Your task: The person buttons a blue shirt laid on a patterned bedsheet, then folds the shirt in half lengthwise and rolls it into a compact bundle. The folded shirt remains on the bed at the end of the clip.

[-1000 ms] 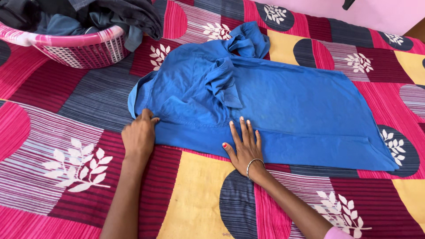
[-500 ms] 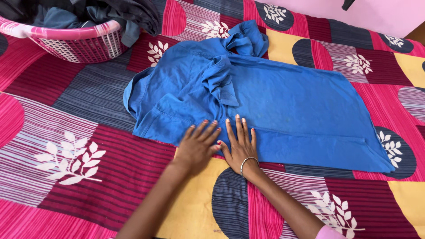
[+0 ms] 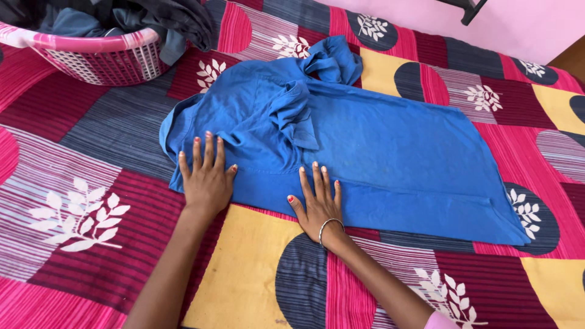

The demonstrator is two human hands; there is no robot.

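The left hand (image 3: 207, 178) is lying flat, fingers spread, pressing on the near left edge of the blue shirt (image 3: 365, 152). The right hand (image 3: 318, 204) is resting likewise, open and flat on the near hem, gripping nothing. The shirt is lying on the patterned bedspread (image 3: 91, 201), long axis running left to right, collar end bunched toward the pink laundry basket (image 3: 97, 58). Open bedspread is showing on the near side.

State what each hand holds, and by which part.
Nothing is gripped: left hand and right hand lie flat, palms down, on the blue shirt near its front edge.
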